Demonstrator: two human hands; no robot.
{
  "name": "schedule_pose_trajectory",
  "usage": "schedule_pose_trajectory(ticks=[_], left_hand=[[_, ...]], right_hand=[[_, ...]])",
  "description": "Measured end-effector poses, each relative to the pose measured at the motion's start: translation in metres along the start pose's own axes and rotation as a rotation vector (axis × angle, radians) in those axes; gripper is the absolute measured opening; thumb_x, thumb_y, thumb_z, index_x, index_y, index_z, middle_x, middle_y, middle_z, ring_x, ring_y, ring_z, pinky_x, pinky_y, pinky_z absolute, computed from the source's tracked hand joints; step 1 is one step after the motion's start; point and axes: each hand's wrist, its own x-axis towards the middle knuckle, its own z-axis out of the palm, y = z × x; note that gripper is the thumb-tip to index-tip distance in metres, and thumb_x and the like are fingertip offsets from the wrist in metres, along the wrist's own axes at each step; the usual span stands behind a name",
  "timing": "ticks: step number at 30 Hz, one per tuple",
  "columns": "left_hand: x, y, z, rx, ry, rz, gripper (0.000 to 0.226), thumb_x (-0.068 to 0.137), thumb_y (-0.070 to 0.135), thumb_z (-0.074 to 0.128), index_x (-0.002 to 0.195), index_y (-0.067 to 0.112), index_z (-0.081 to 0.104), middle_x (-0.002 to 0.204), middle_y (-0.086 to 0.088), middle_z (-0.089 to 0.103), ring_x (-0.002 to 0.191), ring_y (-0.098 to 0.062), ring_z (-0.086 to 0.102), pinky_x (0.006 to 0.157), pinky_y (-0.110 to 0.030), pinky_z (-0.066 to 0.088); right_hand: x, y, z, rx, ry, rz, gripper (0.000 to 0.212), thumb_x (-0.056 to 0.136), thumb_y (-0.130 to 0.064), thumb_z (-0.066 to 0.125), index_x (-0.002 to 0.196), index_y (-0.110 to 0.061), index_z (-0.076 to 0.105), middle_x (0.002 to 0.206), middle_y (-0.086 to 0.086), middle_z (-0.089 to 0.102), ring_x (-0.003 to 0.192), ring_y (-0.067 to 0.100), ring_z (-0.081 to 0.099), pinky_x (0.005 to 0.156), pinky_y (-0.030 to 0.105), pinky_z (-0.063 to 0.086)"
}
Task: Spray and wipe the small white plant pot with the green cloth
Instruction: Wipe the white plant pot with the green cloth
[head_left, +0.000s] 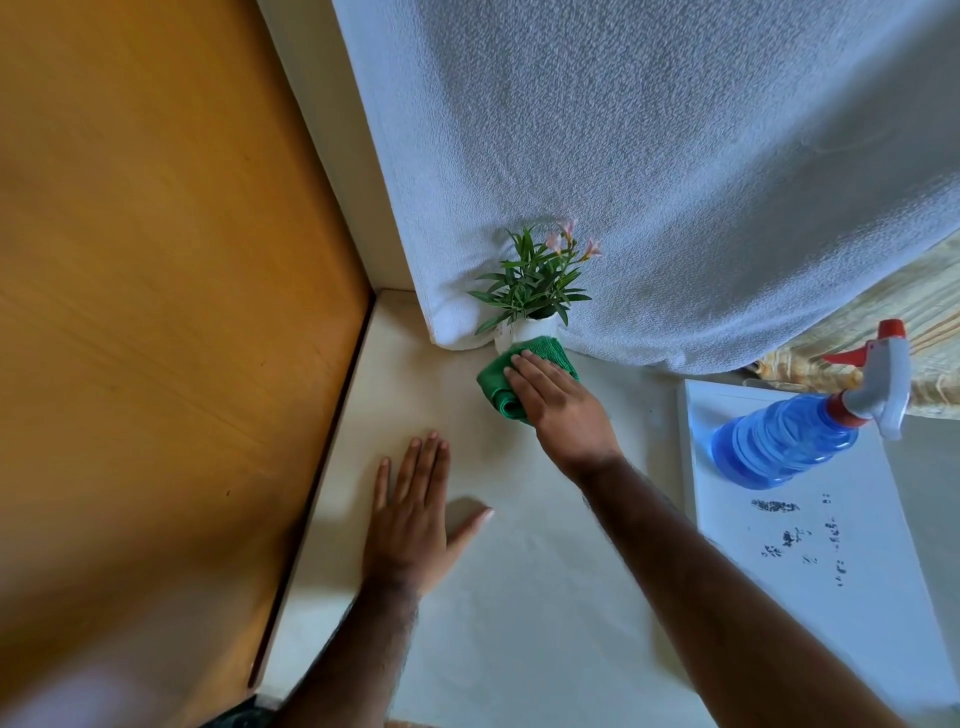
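Note:
The small white plant pot (522, 330) stands on the cream surface against a hanging white textured fabric. Green leaves and pink flowers (540, 278) rise from it. The green cloth (498, 382) lies bunched against the pot's near side, its upper edge touching the pot. My right hand (558, 402) presses flat on the cloth, fingers pointing toward the pot. Resting flat on the surface with fingers spread is my left hand (415, 512), holding nothing, to the near left of the cloth. A blue spray bottle (789, 441) with a white and red trigger head stands at the right.
A white board (810, 551) with dark specks lies under the spray bottle at the right. An orange-brown wooden panel (156, 286) borders the surface on the left. The white textured fabric (675, 156) hangs behind the pot. A yellowish patterned cloth (930, 306) shows at the far right.

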Motion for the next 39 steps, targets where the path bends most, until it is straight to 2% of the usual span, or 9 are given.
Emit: schedule_pose_trajectory(ticks=[6,11,16,23,27,30,33,36,39], left_hand=[[0.0,0.0,0.0,0.0,-0.007,-0.006,0.102,0.09,0.085,0.026,0.164,0.014,0.018,0.173,-0.004,0.019,0.159,-0.023,0.021,0.127,-0.057,0.023],[-0.001,0.0,0.002,-0.015,0.005,0.001,0.102,0.091,0.084,0.028,0.164,0.014,0.018,0.173,-0.004,0.02,0.159,-0.023,0.022,0.127,-0.057,0.023],[-0.001,0.0,0.001,-0.012,0.025,0.003,0.1,0.091,0.083,0.029,0.163,0.013,0.023,0.172,-0.005,0.024,0.158,-0.023,0.024,0.127,-0.057,0.024],[0.0,0.0,0.0,-0.005,-0.007,-0.004,0.102,0.09,0.085,0.026,0.164,0.014,0.017,0.174,-0.004,0.018,0.159,-0.023,0.02,0.128,-0.056,0.022],[0.001,0.0,0.001,-0.004,-0.007,-0.008,0.102,0.09,0.084,0.027,0.163,0.014,0.02,0.173,-0.004,0.02,0.159,-0.023,0.022,0.127,-0.056,0.023],[0.001,0.0,0.001,-0.006,0.015,-0.001,0.101,0.091,0.083,0.029,0.162,0.013,0.024,0.172,-0.005,0.023,0.159,-0.023,0.023,0.127,-0.056,0.023],[-0.001,0.001,0.001,-0.007,0.032,0.009,0.099,0.092,0.082,0.029,0.162,0.012,0.026,0.172,-0.006,0.025,0.158,-0.024,0.024,0.127,-0.057,0.023],[0.0,0.001,0.001,0.008,0.017,0.004,0.101,0.091,0.084,0.027,0.163,0.013,0.022,0.173,-0.005,0.021,0.159,-0.023,0.022,0.128,-0.056,0.021],[0.0,0.0,0.002,0.017,-0.007,0.0,0.103,0.091,0.085,0.025,0.164,0.013,0.018,0.173,-0.005,0.018,0.159,-0.023,0.021,0.128,-0.055,0.019]], right_hand=[[0.015,-0.005,-0.015,-0.032,0.073,-0.036,0.042,0.093,-0.007,0.043,0.124,0.004,0.068,0.128,0.021,0.067,0.121,0.036,0.063,0.101,0.046,0.052],[0.013,0.001,-0.016,-0.034,0.04,-0.04,0.044,0.09,-0.008,0.04,0.12,0.005,0.07,0.125,0.022,0.069,0.117,0.037,0.066,0.096,0.046,0.055],[-0.008,0.006,-0.009,0.01,-0.032,0.071,0.04,0.081,0.011,0.071,0.12,0.006,0.07,0.124,0.023,0.07,0.116,0.04,0.066,0.087,0.051,0.059],[0.012,0.002,-0.023,0.019,0.078,0.085,0.051,0.087,-0.008,0.036,0.126,0.004,0.068,0.131,0.019,0.067,0.124,0.035,0.061,0.102,0.042,0.05],[0.006,0.004,-0.013,0.036,0.021,0.097,0.041,0.085,0.005,0.055,0.125,0.006,0.067,0.13,0.022,0.067,0.122,0.039,0.062,0.1,0.047,0.052],[-0.004,0.007,-0.007,0.074,-0.024,0.153,0.05,0.075,0.016,0.074,0.123,0.007,0.068,0.128,0.022,0.067,0.12,0.041,0.063,0.097,0.05,0.054],[-0.009,0.005,-0.008,0.064,-0.019,0.157,0.046,0.079,0.015,0.067,0.124,0.006,0.067,0.13,0.022,0.067,0.122,0.04,0.062,0.095,0.051,0.056],[-0.002,0.001,-0.016,0.057,0.066,0.147,0.047,0.086,-0.003,0.043,0.126,0.003,0.067,0.132,0.019,0.066,0.124,0.035,0.062,0.1,0.043,0.051],[0.007,0.0,-0.016,0.075,0.092,0.162,0.045,0.083,0.006,0.059,0.127,0.002,0.067,0.132,0.018,0.066,0.124,0.034,0.061,0.099,0.041,0.052]])
